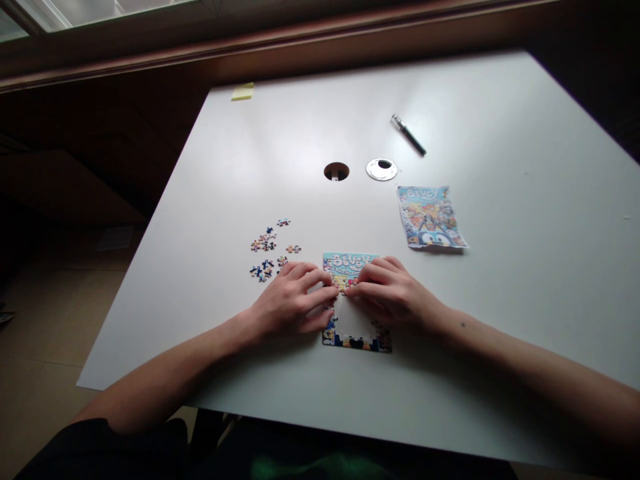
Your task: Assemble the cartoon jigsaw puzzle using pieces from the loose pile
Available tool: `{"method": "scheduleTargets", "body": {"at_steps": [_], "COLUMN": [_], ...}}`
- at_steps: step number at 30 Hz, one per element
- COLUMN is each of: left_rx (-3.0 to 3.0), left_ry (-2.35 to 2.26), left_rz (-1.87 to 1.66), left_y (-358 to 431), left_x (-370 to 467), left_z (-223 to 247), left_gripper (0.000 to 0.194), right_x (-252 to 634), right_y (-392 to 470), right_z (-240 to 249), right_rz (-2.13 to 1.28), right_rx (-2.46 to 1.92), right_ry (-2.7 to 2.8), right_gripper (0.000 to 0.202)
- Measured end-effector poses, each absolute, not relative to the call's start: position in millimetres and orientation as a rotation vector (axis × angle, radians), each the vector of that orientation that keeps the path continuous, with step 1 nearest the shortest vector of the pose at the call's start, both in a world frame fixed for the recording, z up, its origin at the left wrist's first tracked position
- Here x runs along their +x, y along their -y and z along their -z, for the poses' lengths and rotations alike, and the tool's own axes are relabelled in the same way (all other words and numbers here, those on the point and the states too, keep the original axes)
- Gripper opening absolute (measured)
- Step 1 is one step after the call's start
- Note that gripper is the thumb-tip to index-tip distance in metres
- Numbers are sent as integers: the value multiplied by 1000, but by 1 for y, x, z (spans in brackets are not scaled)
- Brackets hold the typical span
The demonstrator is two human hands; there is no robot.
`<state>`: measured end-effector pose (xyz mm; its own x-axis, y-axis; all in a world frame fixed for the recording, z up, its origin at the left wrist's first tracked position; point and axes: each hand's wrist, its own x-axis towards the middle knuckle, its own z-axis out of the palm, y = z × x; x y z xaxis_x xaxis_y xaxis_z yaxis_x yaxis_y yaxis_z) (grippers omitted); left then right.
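Note:
A partly filled jigsaw puzzle [357,343] lies on the white table, its border and top rows in place around a bare middle. My left hand [295,293] reaches in over its left side, fingers curled, with the fingertips on a small puzzle piece [343,291] at the lower edge of the filled rows. From the other side my right hand [395,290] pinches at the same spot. The fingers hide much of this piece and both side borders. Loose puzzle pieces [263,269] lie in a scattered group left of the puzzle, close to my left hand.
A creased picture sheet [433,219] with matching artwork lies right of the puzzle. Farther back are a round cable hole [337,172], its metal cover [381,169] and a black marker [409,136]. A yellow sticky note [243,92] sits at the table's [200,173] far left corner.

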<state>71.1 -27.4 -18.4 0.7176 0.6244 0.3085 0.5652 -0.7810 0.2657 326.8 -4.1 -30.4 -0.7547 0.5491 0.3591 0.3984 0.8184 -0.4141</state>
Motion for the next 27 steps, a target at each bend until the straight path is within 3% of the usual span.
{"method": "scheduleTargets", "body": {"at_steps": [27], "left_rx": [2751], "left_ry": [-952], "left_rz": [-584], "left_y": [27], "left_x": [70], "left_z": [18], "left_gripper": [26], "right_x": [326], "right_y": [4], "right_z": [30], "right_rz": [-425], "right_rx": [-701], "right_ry": [2543], "right_gripper": [11]}}
